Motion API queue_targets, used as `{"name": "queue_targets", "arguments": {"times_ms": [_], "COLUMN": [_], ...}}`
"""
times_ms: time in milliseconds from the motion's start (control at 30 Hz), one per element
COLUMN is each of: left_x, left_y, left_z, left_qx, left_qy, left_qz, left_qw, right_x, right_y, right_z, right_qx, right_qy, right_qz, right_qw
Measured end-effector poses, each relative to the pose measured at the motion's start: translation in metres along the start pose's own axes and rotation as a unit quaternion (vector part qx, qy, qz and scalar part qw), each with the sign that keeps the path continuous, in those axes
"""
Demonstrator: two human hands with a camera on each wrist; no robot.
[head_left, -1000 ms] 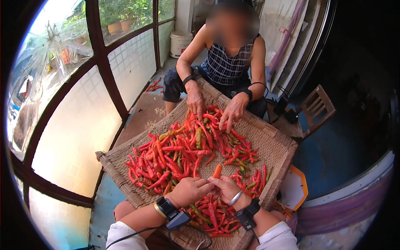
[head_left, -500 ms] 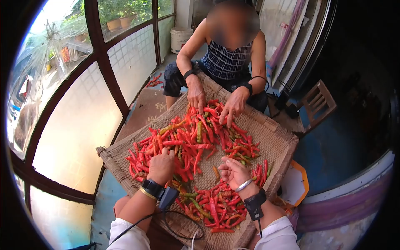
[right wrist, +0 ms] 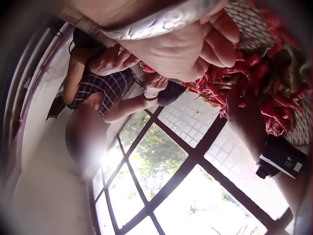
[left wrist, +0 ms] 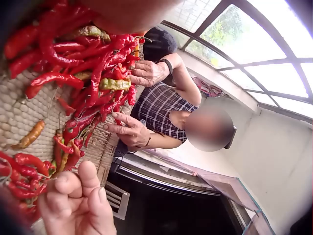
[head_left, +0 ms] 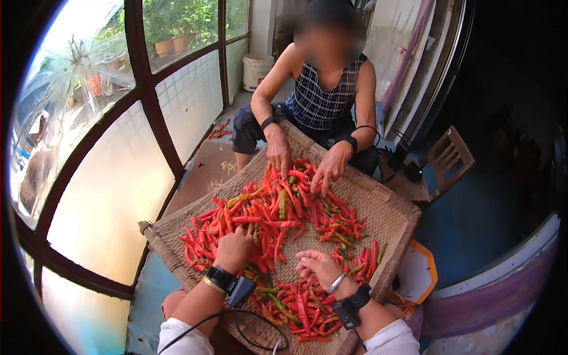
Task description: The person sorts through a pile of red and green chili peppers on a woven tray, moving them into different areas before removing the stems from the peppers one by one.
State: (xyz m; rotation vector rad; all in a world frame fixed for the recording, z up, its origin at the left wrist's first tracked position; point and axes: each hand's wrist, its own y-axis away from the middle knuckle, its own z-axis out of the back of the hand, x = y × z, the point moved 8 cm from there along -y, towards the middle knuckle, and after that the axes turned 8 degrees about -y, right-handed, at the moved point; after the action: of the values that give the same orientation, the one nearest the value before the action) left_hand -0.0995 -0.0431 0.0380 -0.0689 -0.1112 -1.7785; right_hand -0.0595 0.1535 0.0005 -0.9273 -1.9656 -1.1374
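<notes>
Red chili peppers (head_left: 260,207), with some green and orange ones among them, lie heaped on a woven tray (head_left: 384,198). My left hand (head_left: 232,253) reaches into the left side of the big heap, fingers bent down at the peppers; its fingertips are hidden, and I cannot tell whether they pinch one. Over the middle of the tray hovers my right hand (head_left: 319,267), loosely curled with nothing in it. A smaller pile of peppers (head_left: 302,305) lies below it. In the left wrist view an orange pepper (left wrist: 30,136) lies on bare weave near the right hand (left wrist: 78,203).
Across the tray sits another person (head_left: 325,94), both hands on the far side of the heap. An orange-rimmed white container (head_left: 417,275) stands right of the tray, a wooden chair (head_left: 447,157) behind it. A black cable (head_left: 236,325) hangs from my left wrist.
My hands, earlier together around an orange pepper, have parted. The pepper was let go onto the tray. My left hand moved up and left to the heap; my right stayed over the middle.
</notes>
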Motion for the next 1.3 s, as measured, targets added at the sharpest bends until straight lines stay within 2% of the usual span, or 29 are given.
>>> {"name": "queue_targets", "arguments": {"times_ms": [133, 200, 233, 300, 367, 500, 567, 633, 700, 800, 900, 967, 1000, 1033, 1067, 1133, 1167, 1233, 1300], "left_x": [-0.001, -0.010, -0.012, -0.016, -0.019, -0.022, -0.030, -0.048, -0.064, -0.076, -0.078, -0.069, -0.061, -0.050, -0.039, -0.025, -0.021, -0.024, -0.031], "left_y": [0.001, 0.004, 0.006, 0.010, 0.013, 0.016, 0.020, 0.025, 0.030, 0.034, 0.033, 0.034, 0.027, 0.021, 0.016, 0.009, 0.003, -0.003, -0.005], "left_z": [0.009, 0.024, 0.023, 0.036, 0.042, 0.051, 0.054, 0.055, 0.052, 0.044, 0.044, 0.055, 0.044, 0.041, 0.040, 0.036, 0.028, 0.020, 0.013], "left_qx": [-0.010, -0.100, -0.094, -0.139, -0.126, -0.176, -0.193, -0.141, -0.166, -0.153, -0.128, -0.208, -0.146, -0.139, -0.167, -0.163, -0.179, -0.163, -0.147], "left_qy": [0.005, 0.004, 0.005, 0.080, 0.087, 0.142, 0.266, 0.262, 0.301, 0.270, 0.245, 0.261, 0.216, 0.181, 0.187, 0.136, 0.104, 0.080, 0.056], "left_qz": [-0.006, -0.061, -0.062, -0.063, -0.057, -0.048, -0.094, -0.123, -0.183, -0.203, -0.223, -0.219, -0.158, -0.121, -0.090, -0.057, -0.047, -0.063, -0.082], "left_qw": [1.000, 0.993, 0.994, 0.985, 0.986, 0.973, 0.940, 0.947, 0.921, 0.929, 0.935, 0.917, 0.952, 0.966, 0.964, 0.976, 0.977, 0.981, 0.984], "right_x": [-0.007, -0.005, -0.007, -0.005, -0.004, -0.011, -0.007, -0.003, 0.000, -0.011, -0.012, 0.001, 0.007, 0.019, 0.030, 0.054, 0.060, 0.040, 0.019], "right_y": [-0.003, -0.003, -0.001, 0.002, 0.005, 0.006, 0.009, 0.007, 0.006, 0.001, -0.004, -0.001, -0.001, 0.000, 0.002, 0.009, 0.012, 0.008, 0.005], "right_z": [-0.002, -0.005, -0.006, -0.013, -0.019, -0.031, -0.033, -0.032, -0.027, -0.009, -0.002, 0.004, 0.010, 0.016, 0.026, 0.046, 0.059, 0.083, 0.077], "right_qx": [0.019, 0.021, 0.019, 0.035, 0.031, 0.070, 0.043, 0.029, 0.014, -0.047, -0.051, -0.076, -0.090, -0.087, -0.103, -0.128, -0.173, -0.233, -0.212], "right_qy": [0.010, 0.045, 0.042, 0.084, 0.104, 0.152, 0.104, 0.077, 0.049, 0.009, 0.000, -0.015, -0.037, -0.051, -0.087, -0.205, -0.249, -0.330, -0.297], "right_qz": [-0.015, -0.009, -0.014, -0.011, -0.023, -0.023, -0.005, 0.024, 0.052, 0.026, 0.027, 0.046, 0.054, 0.088, 0.121, 0.190, 0.210, 0.130, 0.059], "right_qw": [1.000, 0.999, 0.999, 0.996, 0.994, 0.986, 0.994, 0.996, 0.997, 0.999, 0.998, 0.996, 0.994, 0.991, 0.983, 0.952, 0.930, 0.905, 0.929]}}
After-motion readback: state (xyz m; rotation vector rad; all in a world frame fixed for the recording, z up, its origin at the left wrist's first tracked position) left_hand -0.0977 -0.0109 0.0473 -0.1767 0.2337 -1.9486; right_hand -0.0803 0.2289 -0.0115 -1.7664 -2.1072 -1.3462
